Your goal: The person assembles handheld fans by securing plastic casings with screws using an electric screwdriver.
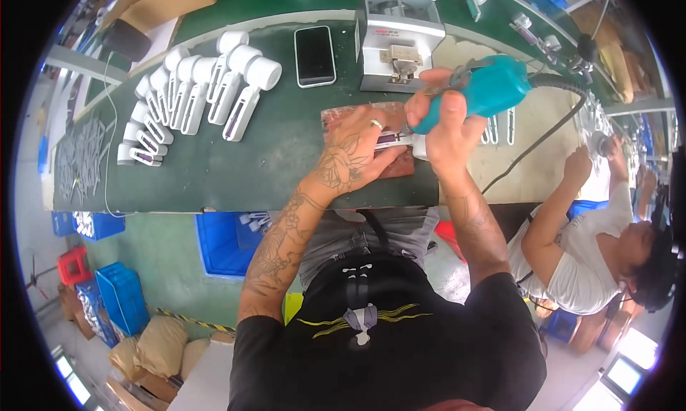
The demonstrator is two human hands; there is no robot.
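My left hand presses a white handheld device with a dark slotted grip onto a worn reddish-brown pad. Its fingers are closed around the device's grip, and the round white head points right. Wrapped around a teal corded power tool, shaped like an electric screwdriver, my right hand is just above and right of the device. The tool lies tilted, its cord leaving at the right end; its tip is hidden behind my fingers. Several similar white devices lie in rows to the left.
A phone lies on the green bench, left of a grey metal machine. The tool's black cord curves across the right side. A co-worker in white sits at the right. Below the bench edge stands a blue bin.
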